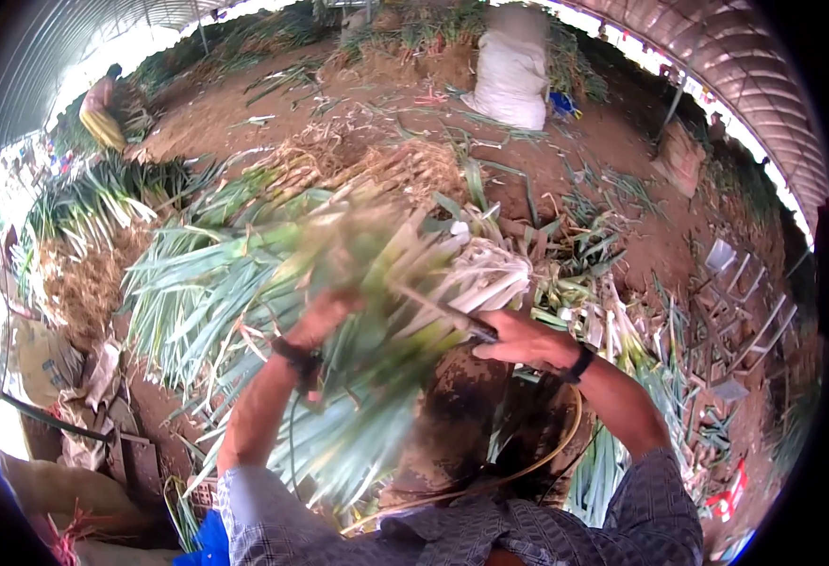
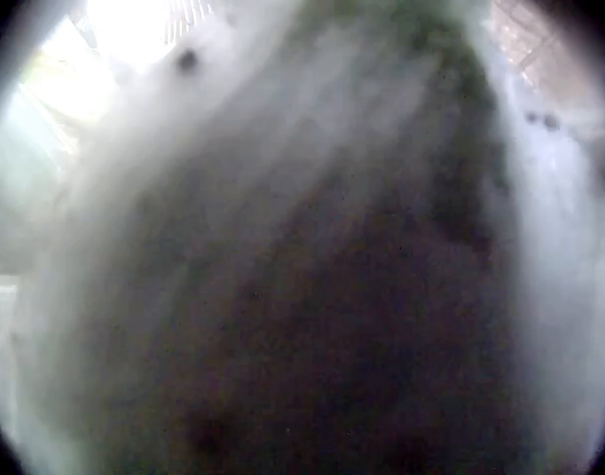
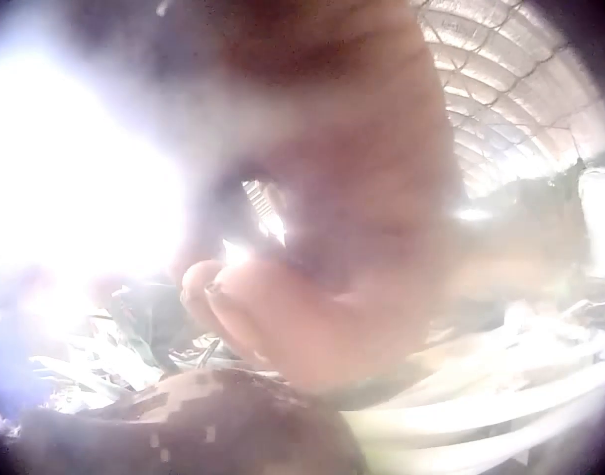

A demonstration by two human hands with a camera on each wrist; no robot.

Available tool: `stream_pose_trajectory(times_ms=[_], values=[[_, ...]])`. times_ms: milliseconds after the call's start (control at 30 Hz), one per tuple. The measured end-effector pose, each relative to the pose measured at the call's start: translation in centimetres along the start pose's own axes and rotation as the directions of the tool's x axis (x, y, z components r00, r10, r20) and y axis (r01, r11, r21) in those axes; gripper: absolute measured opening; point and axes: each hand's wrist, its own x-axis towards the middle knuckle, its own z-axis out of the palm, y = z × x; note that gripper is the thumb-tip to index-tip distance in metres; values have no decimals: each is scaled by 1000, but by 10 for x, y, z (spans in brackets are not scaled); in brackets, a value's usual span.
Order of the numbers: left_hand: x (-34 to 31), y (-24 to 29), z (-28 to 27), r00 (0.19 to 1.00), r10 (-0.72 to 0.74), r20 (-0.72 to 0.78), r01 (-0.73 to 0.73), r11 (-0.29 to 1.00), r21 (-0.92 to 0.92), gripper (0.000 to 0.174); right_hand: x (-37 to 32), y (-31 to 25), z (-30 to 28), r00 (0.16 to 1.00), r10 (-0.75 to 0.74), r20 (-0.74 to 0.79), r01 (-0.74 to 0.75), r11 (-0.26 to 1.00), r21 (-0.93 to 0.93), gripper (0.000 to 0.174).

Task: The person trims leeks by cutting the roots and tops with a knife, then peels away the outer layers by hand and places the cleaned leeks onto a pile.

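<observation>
While both wrist views are mostly blur and glare, the head view carries the record: the person sits with a bundle of green onions (image 1: 386, 283) raised across the lap, hands apart, one at each end of the grip. Left hand (image 1: 325, 316) is curled round the leafy middle of the bundle; right hand (image 1: 526, 341) is closed on a dark tool (image 1: 478, 329) just below the white stalk ends (image 1: 490, 275), possibly a knife, too smeared to be sure. Right wrist view shows only curled fingers (image 3: 233, 297) over camouflage trousers (image 3: 203, 426), with pale stalks (image 3: 481, 406) beside them. Left wrist view tells nothing. Judging progress: this bundle looks mid-handling, leaves blurred, neither set down nor tied as far as I can see. A yellow hose (image 1: 546, 457) loops beneath the right forearm and could catch an elbow. Loose stalks and trimmings (image 1: 612, 330) lie just beside the right knee, so some work looks done and scrap is building close in. To the left a large heap of green onions (image 1: 188, 274) lies on the dirt; whether finished or waiting I cannot tell. Beyond it, a dry rooty pile (image 1: 376, 165). Metal frames (image 1: 745, 302) stand at right, well apart. Farther out sit a white sack (image 1: 511, 71) and another person (image 1: 103, 108) crouched among more plants, under the arched tunnel roof (image 1: 735, 66).
</observation>
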Motion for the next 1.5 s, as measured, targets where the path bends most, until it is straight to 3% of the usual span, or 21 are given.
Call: stream_pose_trajectory(times_ms=[33,67,133,233,333,400,500,533,600,767,900,967,1067,1167,1233,1333,1367,1467,1500], values=[[-6,19,0,999,-14,-34,14,1000,20,57,-8,-9,-8,999,40,11,-40,999,-10,37],[-6,13,-3,991,-107,-76,114,990,83,59,-13,-8,-8,990,-109,-85,110,994,14,37],[-14,-12,0,945,-279,-170,308,934,180,62,-20,-13,-5,981,-110,-163,113,994,10,39],[-59,-22,50,987,-158,-30,154,983,-104,81,-25,-21,6,986,-125,-106,122,992,-32,40],[-70,-46,93,977,-184,-110,151,954,-259,81,-25,-21,24,993,-84,-88,61,969,-240,38],[-66,-60,110,962,-219,-162,166,944,-287,78,-27,-21,27,996,-19,-85,-12,936,-351,36],[-49,-6,129,907,-343,-242,306,935,-179,72,-36,-27,19,998,44,-47,-60,894,-443,33],[-47,-18,130,915,-339,-219,284,926,-248,70,-37,-29,17,997,72,-32,-79,883,-462,33],[-36,-43,129,932,-319,-171,237,895,-377,68,-39,-30,10,997,83,-8,-77,880,-470,33],[-26,-87,121,943,-298,-149,226,901,-371,59,-41,-36,4,988,151,38,-118,887,-446,34],[-26,-75,125,929,-334,-160,269,906,-327,62,-26,-26,3,994,110,5,-98,904,-416,36],[-25,-66,128,920,-362,-153,303,902,-308,64,-25,-34,-1,987,158,27,-133,901,-413,37],[-37,-4,138,886,-407,-223,348,901,-260,67,-25,-35,-3,989,146,17,-129,918,-376,37],[-36,-17,136,911,-372,-179,285,881,-377,71,-23,-23,-6,991,135,7,-122,918,-378,37],[-32,-14,130,928,-351,-127,293,894,-339,71,-24,-20,-1,995,96,3,-87,919,-385,36],[-28,-33,129,940,-323,-111,255,879,-403,66,-22,-19,-8,998,57,-31,-63,962,-266,34],[-26,-44,128,942,-312,-121,229,866,-445,63,-11,7,-3,988,143,-59,-154,927,-343,34],[-23,-7,112,971,-240,11,237,950,-202,50,-3,15,-4,989,146,-27,-148,944,-297,34],[-6,-56,100,978,-208,-11,208,978,3,36,0,17,-5,986,162,-26,-163,944,-286,35]])
